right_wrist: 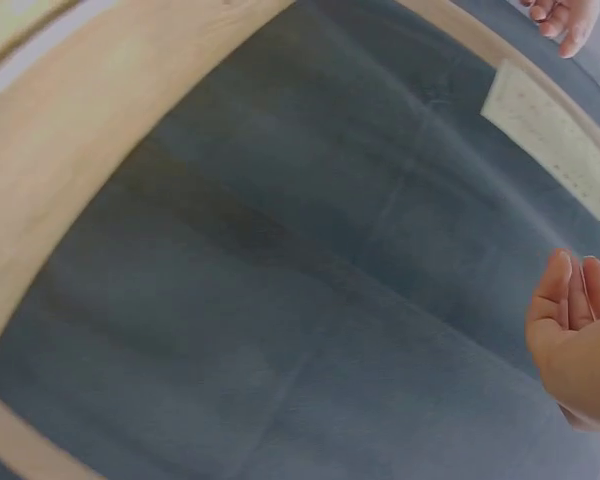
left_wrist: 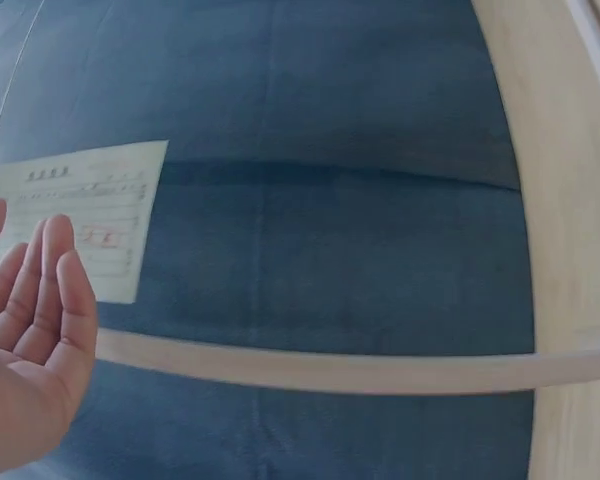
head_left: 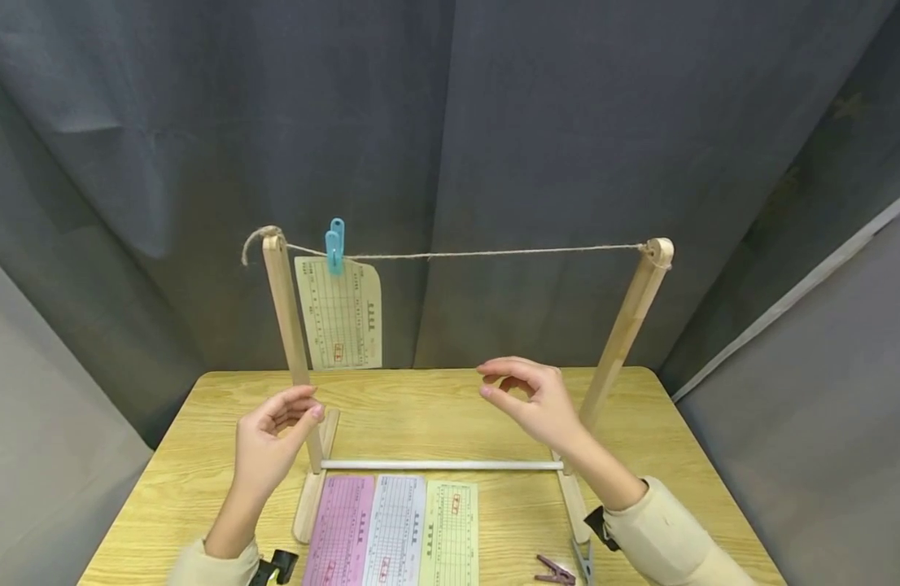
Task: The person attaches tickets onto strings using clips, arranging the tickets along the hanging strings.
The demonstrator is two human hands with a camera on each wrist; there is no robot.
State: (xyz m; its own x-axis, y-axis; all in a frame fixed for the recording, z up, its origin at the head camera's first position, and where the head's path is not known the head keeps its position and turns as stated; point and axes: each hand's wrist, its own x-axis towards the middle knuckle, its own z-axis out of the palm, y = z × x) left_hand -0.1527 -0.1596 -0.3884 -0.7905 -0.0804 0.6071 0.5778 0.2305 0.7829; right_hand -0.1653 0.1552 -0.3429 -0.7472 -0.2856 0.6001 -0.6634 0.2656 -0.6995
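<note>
A pale yellow printed slip [head_left: 340, 317] hangs from a twine line [head_left: 494, 253], clipped by a blue clothespin [head_left: 335, 246] near the left post. Below and left of that slip, my left hand [head_left: 270, 435] is raised beside the post, its fingers loosely bent and holding nothing. My right hand [head_left: 534, 399] hovers above the table's right half, thumb and fingers apart, also with nothing between them. Flat on the table lie a pink slip [head_left: 340, 529], a white slip [head_left: 394, 529] and a yellow-green slip [head_left: 448, 533], side by side. In the left wrist view, the hanging slip [left_wrist: 110, 210] appears behind the fingers.
The twine runs between a left wooden post [head_left: 285, 309] and a right wooden post [head_left: 626, 325]. A white rod [head_left: 443, 465] joins their feet. At the front right lie a purple clothespin [head_left: 555, 571] and a grey clothespin [head_left: 583, 561]. Dark curtains [head_left: 552, 122] stand behind the wooden table [head_left: 172, 472].
</note>
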